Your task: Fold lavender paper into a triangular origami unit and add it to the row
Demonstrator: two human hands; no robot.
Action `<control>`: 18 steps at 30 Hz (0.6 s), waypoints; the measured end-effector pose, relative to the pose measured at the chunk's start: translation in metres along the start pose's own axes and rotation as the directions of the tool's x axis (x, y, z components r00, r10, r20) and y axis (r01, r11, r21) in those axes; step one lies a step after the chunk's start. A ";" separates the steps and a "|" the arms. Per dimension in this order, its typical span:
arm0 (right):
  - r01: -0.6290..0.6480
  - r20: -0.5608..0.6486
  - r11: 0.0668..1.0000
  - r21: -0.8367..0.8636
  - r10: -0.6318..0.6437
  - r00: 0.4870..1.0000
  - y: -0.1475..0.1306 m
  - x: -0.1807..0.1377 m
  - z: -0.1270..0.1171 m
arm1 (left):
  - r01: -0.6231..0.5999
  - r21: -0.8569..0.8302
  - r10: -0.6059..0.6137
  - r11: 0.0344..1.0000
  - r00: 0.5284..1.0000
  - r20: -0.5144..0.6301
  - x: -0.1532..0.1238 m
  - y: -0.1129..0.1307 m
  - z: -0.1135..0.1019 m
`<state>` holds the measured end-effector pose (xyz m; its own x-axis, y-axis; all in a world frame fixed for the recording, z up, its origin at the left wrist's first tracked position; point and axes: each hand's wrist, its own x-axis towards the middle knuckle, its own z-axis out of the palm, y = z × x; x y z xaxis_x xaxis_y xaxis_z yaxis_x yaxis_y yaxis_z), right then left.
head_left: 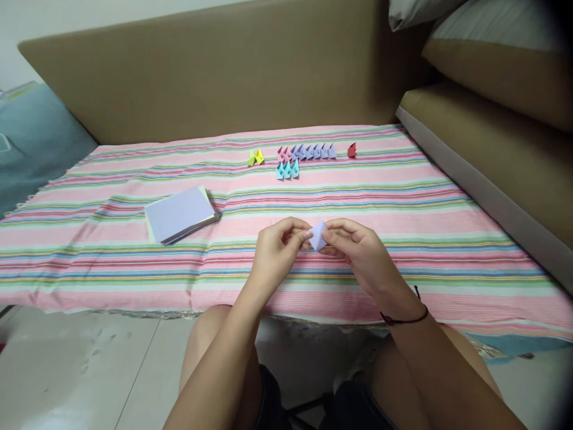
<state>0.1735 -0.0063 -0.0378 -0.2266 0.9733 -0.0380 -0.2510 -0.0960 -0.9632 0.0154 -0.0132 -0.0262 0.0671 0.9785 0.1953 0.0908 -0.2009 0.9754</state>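
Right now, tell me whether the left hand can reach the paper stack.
Probably yes: nothing stands between the left hand and the paper stack, though its fingers are busy holding folded paper.

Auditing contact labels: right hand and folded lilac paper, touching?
Touching. The head view shows the right hand gripping the right edge of the folded lilac paper, thumb against its near face.
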 end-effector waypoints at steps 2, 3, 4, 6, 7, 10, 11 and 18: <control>0.011 -0.022 0.999 -0.051 -0.012 1.000 0.000 0.000 0.000 | 0.010 -0.047 -0.010 0.999 1.000 -0.009 0.000 0.002 0.001; 0.027 -0.050 0.997 -0.077 -0.031 0.998 0.000 0.000 0.000 | 0.026 -0.075 -0.026 0.997 1.000 0.001 0.000 0.002 0.001; 0.044 -0.081 0.994 -0.099 -0.052 0.995 0.000 0.000 0.000 | 0.051 -0.099 -0.049 0.994 0.999 0.018 0.000 0.003 0.002; 0.067 -0.120 0.991 -0.118 -0.081 0.989 0.000 0.001 0.000 | 0.100 -0.125 -0.095 0.987 0.994 0.045 0.000 0.001 0.003; 0.075 -0.124 0.990 -0.116 -0.089 0.988 0.001 0.001 0.000 | 0.114 -0.128 -0.108 0.985 0.993 0.050 0.000 0.000 0.003; 0.093 -0.097 0.989 -0.114 -0.105 0.990 0.001 0.002 -0.001 | 0.103 -0.092 -0.101 0.990 0.995 0.021 0.000 -0.004 0.003; 0.102 -0.085 0.987 -0.124 -0.113 0.990 0.001 0.002 -0.001 | 0.093 -0.064 -0.092 0.994 0.996 0.010 0.000 -0.005 0.002; 0.233 -0.024 0.931 -0.280 -0.250 0.968 -0.004 -0.004 0.001 | -0.109 0.256 0.115 0.960 0.993 -0.008 -0.004 0.006 0.001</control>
<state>0.1750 -0.0101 -0.0333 -0.1337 0.9712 0.1974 -0.0228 0.1962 -0.9803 0.0169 -0.0180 -0.0208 0.0695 0.9491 0.3071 0.3345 -0.3122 0.8892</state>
